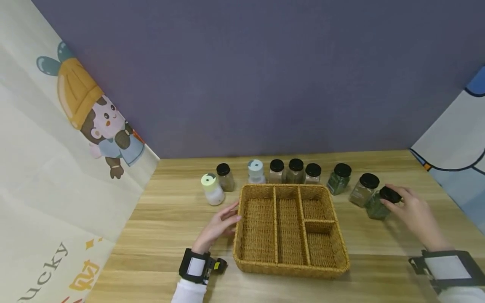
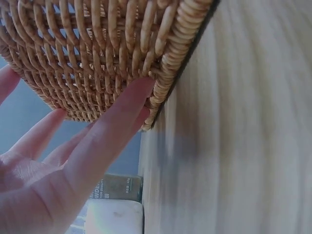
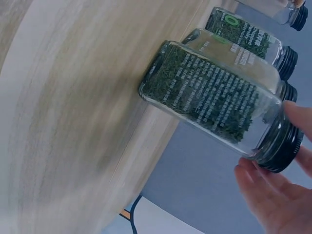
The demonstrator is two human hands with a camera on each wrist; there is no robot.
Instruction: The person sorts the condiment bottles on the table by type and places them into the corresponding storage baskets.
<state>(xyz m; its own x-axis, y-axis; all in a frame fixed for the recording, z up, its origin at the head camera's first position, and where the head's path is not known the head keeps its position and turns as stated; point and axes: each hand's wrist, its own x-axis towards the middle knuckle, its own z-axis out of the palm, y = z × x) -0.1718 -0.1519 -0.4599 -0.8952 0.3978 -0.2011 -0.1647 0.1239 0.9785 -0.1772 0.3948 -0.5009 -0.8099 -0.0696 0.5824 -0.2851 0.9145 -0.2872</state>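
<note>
My right hand (image 1: 417, 214) pinches the black lid of a glass spice jar (image 1: 377, 207) at the right end of the row. Dried green herbs fill much of this jar (image 3: 204, 92), and white print covers its side in the right wrist view. Beside it stands a jar of brownish powder (image 1: 363, 192), partly overlapped by it. My left hand (image 1: 216, 228) is at the left wall of a woven divided basket (image 1: 291, 270). In the left wrist view, extended fingertips touch the wicker side (image 2: 112, 63) near its bottom edge. The basket's compartments hold nothing.
Behind the basket stand another green-herb jar (image 1: 338, 181), several black-lidded jars (image 1: 295, 172) and a white-capped bottle (image 1: 256, 170). At left are a bottle with a yellow-green cap (image 1: 213, 191) and a black-lidded jar (image 1: 226, 179). A dark panel (image 1: 265, 84) borders the wooden table (image 1: 159, 248).
</note>
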